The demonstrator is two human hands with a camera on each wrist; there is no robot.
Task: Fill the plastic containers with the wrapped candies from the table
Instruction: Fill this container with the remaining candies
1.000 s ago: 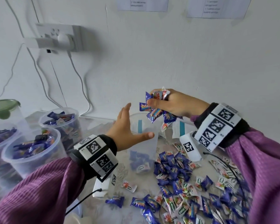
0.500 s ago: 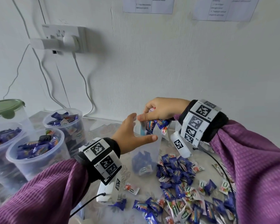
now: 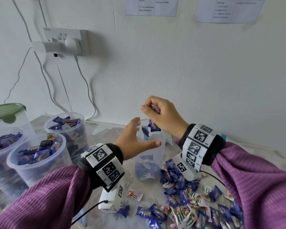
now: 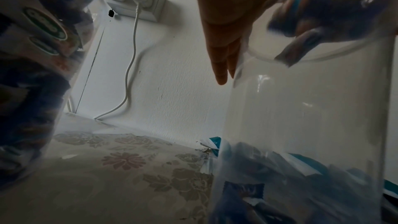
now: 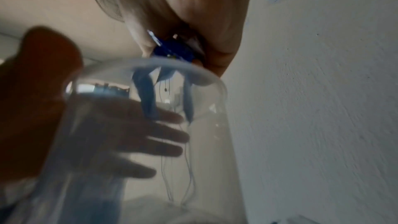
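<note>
Blue and white foil-wrapped candies (image 3: 186, 200) lie heaped on the floral tablecloth (image 3: 106, 133) nearest you, to the right. Just beyond the heap stands the clear, tall plastic container (image 3: 149, 156), with a shallow layer of candies at its bottom. Your left hand (image 3: 135, 141) braces its left wall, fingers straight and thumb stretched across the front; your left wrist view shows those fingers (image 4: 224, 54) flat against the rim, which the head view hides. Your right hand (image 3: 162, 116) hovers over the mouth, curled loosely round a small bunch of candies (image 3: 153, 126), some dangling below the fist. Only your right wrist view catches the blurred blue wrappers (image 5: 148, 94) inside the rim. Far left stand three filled clear containers (image 3: 38, 156) and a green-lidded container (image 3: 7, 111); a wall socket (image 3: 64, 41) sits beyond.
</note>
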